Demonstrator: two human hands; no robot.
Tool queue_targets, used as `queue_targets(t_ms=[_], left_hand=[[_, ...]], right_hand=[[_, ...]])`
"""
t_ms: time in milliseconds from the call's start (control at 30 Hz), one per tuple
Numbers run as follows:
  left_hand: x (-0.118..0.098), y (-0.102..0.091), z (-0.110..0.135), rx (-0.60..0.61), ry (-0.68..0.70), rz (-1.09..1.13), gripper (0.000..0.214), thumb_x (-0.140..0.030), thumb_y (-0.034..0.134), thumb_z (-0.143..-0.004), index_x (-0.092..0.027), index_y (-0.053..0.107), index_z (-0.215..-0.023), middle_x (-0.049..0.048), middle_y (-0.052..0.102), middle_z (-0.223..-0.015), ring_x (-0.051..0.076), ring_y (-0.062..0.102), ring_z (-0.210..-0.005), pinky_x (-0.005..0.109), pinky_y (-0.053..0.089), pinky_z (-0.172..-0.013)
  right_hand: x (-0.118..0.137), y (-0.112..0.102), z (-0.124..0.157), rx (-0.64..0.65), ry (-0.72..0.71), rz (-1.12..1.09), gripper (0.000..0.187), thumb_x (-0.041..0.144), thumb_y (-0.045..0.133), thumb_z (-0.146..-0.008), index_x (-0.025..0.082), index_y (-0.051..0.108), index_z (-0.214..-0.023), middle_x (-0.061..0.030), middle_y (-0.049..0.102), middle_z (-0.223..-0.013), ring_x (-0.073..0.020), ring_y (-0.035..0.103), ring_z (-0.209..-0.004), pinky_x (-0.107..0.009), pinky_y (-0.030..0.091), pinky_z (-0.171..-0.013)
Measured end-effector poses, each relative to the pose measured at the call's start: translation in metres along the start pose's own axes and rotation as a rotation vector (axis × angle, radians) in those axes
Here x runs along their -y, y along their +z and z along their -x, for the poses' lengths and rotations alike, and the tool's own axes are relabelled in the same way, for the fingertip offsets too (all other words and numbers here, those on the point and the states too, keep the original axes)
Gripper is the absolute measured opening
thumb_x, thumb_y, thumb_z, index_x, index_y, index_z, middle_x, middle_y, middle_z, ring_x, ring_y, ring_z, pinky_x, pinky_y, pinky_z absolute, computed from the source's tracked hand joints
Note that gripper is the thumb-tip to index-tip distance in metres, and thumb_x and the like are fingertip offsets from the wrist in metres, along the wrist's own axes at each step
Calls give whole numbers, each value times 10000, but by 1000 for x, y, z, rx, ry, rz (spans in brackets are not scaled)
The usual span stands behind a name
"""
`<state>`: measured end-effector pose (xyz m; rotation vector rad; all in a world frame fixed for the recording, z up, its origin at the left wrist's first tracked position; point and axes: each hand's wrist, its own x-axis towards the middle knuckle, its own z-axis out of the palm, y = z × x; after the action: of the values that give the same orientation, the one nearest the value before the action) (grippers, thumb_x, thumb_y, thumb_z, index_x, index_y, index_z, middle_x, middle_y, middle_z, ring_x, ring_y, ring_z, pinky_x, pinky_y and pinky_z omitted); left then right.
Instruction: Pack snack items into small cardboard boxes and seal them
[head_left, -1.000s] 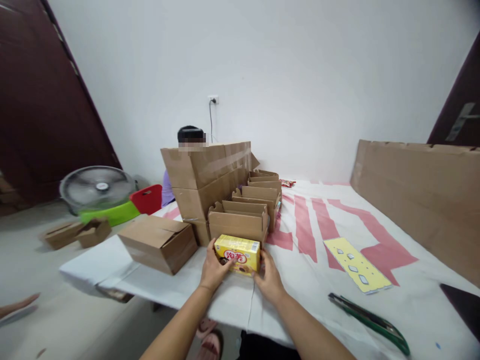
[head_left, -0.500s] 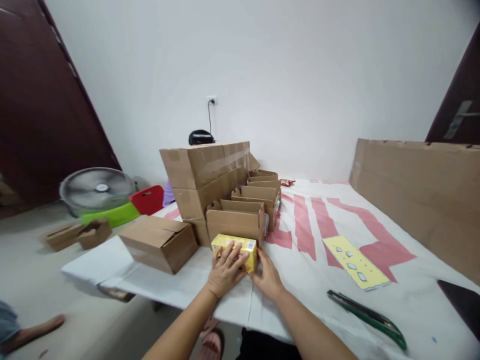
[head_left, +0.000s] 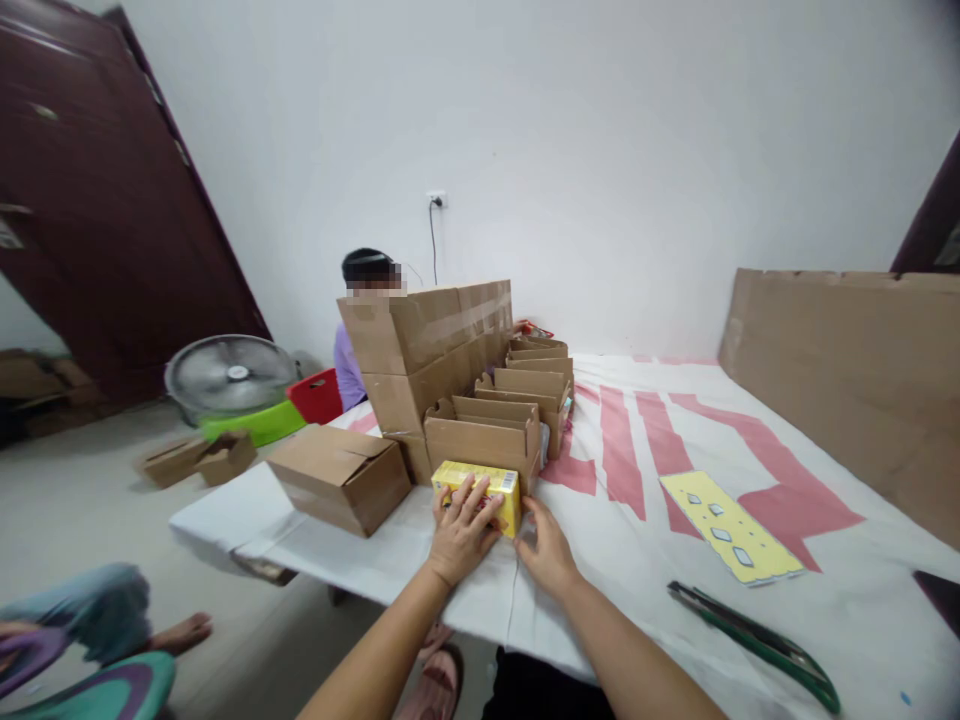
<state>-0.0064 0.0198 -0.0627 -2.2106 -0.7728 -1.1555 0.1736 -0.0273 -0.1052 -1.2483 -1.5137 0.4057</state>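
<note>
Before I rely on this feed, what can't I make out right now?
- Head view: most front print on the yellow box, covered by the left hand.
- Head view: contents of the nearest open carton, hidden by its near wall.
- Head view: much of the person behind the stacked cartons.
- Head view: the dark object, cut by the right edge.

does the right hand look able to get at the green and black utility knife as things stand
Probably yes: the right hand is beside the yellow rectangular printed carton, with just white cloth showing between that hand and the utility knife.
</note>
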Motion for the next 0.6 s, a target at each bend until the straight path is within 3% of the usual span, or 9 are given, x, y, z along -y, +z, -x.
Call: queue_targets(t_ms=[433,600], left_hand=[[9,2,-7,69,34,-26,508,-459,647,-764,-294,561,-1236,115,555,-1328,301,379,-1323,531,111,-1107],[9,1,-6,71,22,-2,498,-443,647,-766,-281,564,-1230,122,541,-1342,312,363,-1336,544,141,-1099]], right_hand=[[10,-2,2,-46,97,-23,536,186,598,-659,207,506,-1187,-84,595,-1163,-214,605,-942,-384,504,-867],[0,-10,-21,-60,352,-123,553,339,674,-620,172,525,-1125,-117,623,-1120,-241,639,-896,-387,530,-791]])
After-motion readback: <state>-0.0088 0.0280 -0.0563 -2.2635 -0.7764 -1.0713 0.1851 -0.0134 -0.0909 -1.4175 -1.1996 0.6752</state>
